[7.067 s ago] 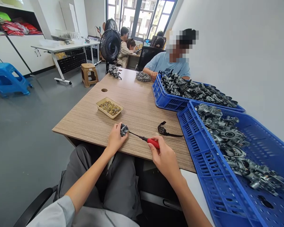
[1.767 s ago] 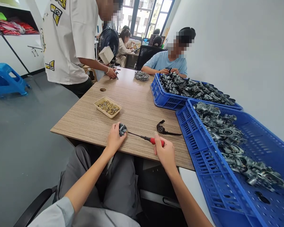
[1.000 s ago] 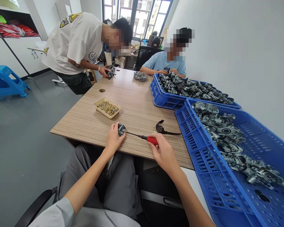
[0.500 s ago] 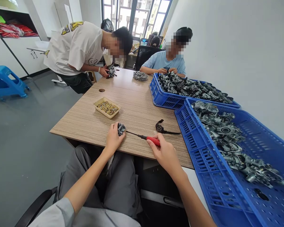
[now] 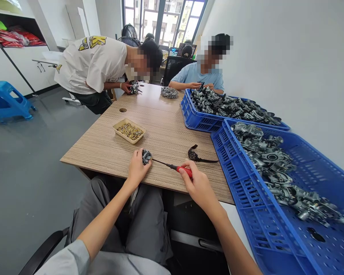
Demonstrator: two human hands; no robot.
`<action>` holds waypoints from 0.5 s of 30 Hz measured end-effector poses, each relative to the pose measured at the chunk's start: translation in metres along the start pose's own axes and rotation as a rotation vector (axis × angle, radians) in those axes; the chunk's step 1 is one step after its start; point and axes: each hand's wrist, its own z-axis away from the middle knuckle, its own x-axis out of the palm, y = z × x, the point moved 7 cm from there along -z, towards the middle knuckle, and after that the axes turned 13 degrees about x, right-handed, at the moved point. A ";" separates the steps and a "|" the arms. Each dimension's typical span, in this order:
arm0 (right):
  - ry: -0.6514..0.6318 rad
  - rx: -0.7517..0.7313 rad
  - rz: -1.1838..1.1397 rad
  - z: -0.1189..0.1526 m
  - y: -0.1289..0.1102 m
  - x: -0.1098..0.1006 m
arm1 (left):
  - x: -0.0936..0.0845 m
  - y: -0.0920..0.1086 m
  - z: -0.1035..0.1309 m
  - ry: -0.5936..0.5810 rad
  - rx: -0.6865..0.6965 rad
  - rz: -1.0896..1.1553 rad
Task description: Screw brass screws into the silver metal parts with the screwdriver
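Near the front edge of the wooden table (image 5: 160, 126), my left hand (image 5: 137, 168) grips a small grey metal part (image 5: 146, 157). My right hand (image 5: 195, 179) is closed on the red handle of a screwdriver (image 5: 184, 171). The screwdriver's thin shaft points left, and its tip meets the right side of the metal part. Beyond my left hand sits a cream tray (image 5: 144, 132) of brass-coloured screws. A black wristwatch (image 5: 193, 154) lies on the table past my right hand.
Two blue crates (image 5: 226, 152) of metal parts stand at the right, one behind the other. A clear bag of small parts (image 5: 169, 92) is farther back. One person (image 5: 94, 63) leans over the left side holding a part; another (image 5: 200, 74) sits at the far end.
The screwdriver and both hands stay in nearly the same place; the fingers of my right hand have shifted slightly on the red handle. The leaning person's torso has moved a little.
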 end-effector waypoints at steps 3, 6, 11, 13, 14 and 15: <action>0.015 -0.102 0.001 0.002 -0.005 0.001 | 0.000 0.000 0.000 -0.005 0.005 -0.004; 0.048 -0.071 -0.018 0.003 -0.003 0.003 | 0.000 0.000 0.000 -0.002 0.005 -0.015; 0.101 0.062 -0.060 0.001 0.005 0.007 | 0.000 -0.001 0.000 -0.002 0.003 -0.011; 0.107 0.007 -0.090 0.003 0.000 0.007 | 0.000 0.000 0.001 -0.003 0.006 -0.013; 0.108 -0.022 -0.111 0.003 -0.003 0.007 | 0.000 0.000 0.001 -0.003 0.006 -0.015; 0.110 -0.038 -0.131 0.004 -0.004 0.007 | 0.000 0.000 0.001 -0.004 0.005 -0.017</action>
